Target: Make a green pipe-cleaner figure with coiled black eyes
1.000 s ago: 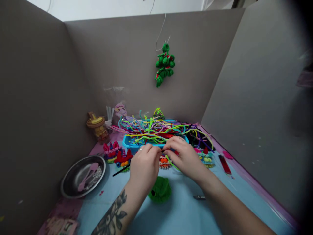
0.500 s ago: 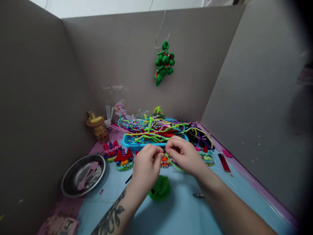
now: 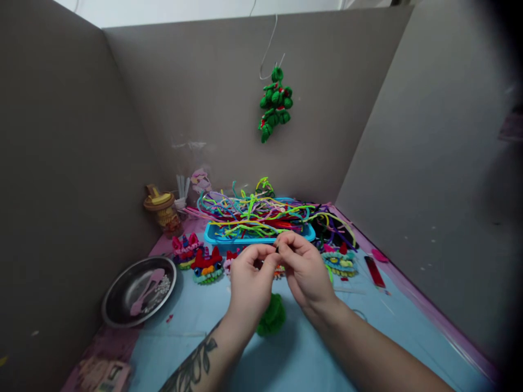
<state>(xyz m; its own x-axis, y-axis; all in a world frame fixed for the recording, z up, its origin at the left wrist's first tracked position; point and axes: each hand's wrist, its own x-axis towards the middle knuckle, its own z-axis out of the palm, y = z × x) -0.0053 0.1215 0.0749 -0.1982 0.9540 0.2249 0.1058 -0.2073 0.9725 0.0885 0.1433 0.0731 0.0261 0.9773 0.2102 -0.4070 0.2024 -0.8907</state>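
My left hand (image 3: 250, 277) and my right hand (image 3: 304, 269) meet above the blue mat (image 3: 310, 354), fingertips pinched together on a small dark piece that I cannot make out. A green fuzzy ball (image 3: 272, 318) lies on the mat just below my left hand. A lime green pipe cleaner (image 3: 329, 272) shows by my right hand. Behind the hands stands a blue tray (image 3: 261, 235) heaped with coloured pipe cleaners (image 3: 261, 212).
Small pipe-cleaner creatures (image 3: 207, 265) (image 3: 340, 261) lie in a row before the tray. A metal bowl (image 3: 139, 296) with a pink spoon sits at left, a capped jar (image 3: 161, 209) behind it. A green figure (image 3: 275, 103) hangs on the back wall. A red lighter (image 3: 374, 272) lies at right.
Both hands have drawn closer to me and lifted slightly, fingertips still pinched together. The black stick seen left of my left hand is gone from view.
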